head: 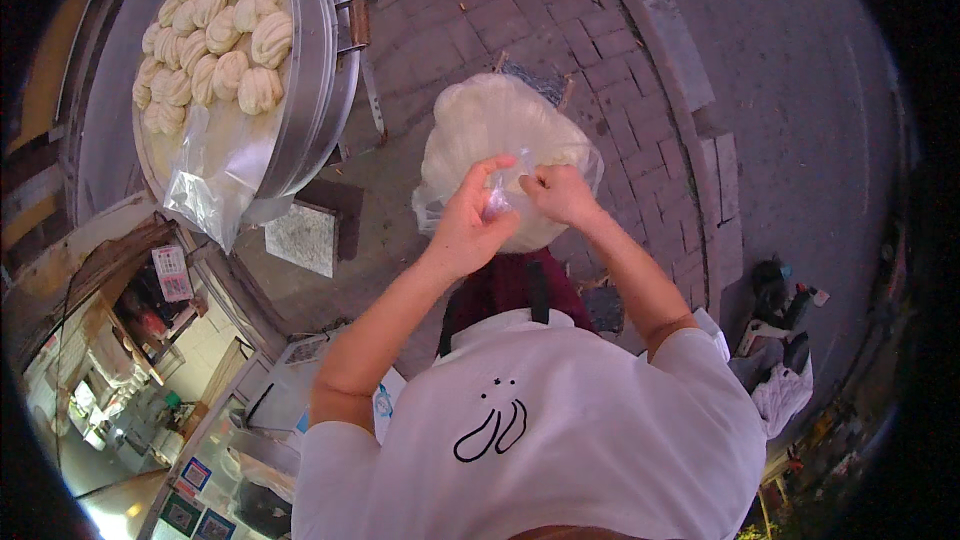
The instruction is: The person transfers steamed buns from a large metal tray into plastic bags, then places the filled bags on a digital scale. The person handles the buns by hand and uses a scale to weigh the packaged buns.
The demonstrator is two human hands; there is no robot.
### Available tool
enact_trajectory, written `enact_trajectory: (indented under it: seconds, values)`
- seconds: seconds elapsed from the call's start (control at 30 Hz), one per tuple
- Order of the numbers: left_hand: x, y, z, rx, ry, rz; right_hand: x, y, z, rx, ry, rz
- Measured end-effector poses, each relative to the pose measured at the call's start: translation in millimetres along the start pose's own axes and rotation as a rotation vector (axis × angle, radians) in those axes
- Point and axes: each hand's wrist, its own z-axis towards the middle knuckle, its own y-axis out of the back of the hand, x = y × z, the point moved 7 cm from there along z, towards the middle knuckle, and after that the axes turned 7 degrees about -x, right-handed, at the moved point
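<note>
A large, bulging clear plastic bag (495,112) sits in front of my body, full of something pale that I cannot make out. My left hand (469,229) is curled at its near side, thumb and index finger apart, with gathered, shiny plastic running between them. Close by on the right, my right hand (561,193) is closed and pinches the plastic with its fingertips. To the far left stands a round metal steamer (311,90) bearing several twisted steamed rolls (217,34). Over its near rim drapes a loose clear plastic bag (210,191).
A wooden-grip handle (360,22) juts from the steamer's right side. Below the steamer is a pale speckled slab (301,238). Brick paving (600,52) ends at a kerb (724,172) beside the road. A lit stall counter (225,457) with printed codes lies lower left; a parked scooter (780,360) stands right.
</note>
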Motion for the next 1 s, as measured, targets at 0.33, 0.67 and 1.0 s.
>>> enact_trajectory:
  seconds: [0.33,0.67,1.0]
  values:
    - [103,-12,132,0.026,0.081,0.442,-83,0,79,-0.365,0.075,-0.006]
    - [134,-14,172,0.033,0.111,0.258,-144,-94,82,-0.502,-0.676,1.116]
    - [95,19,202,0.16,-0.063,0.401,-87,-20,60,-0.05,-0.131,1.038]
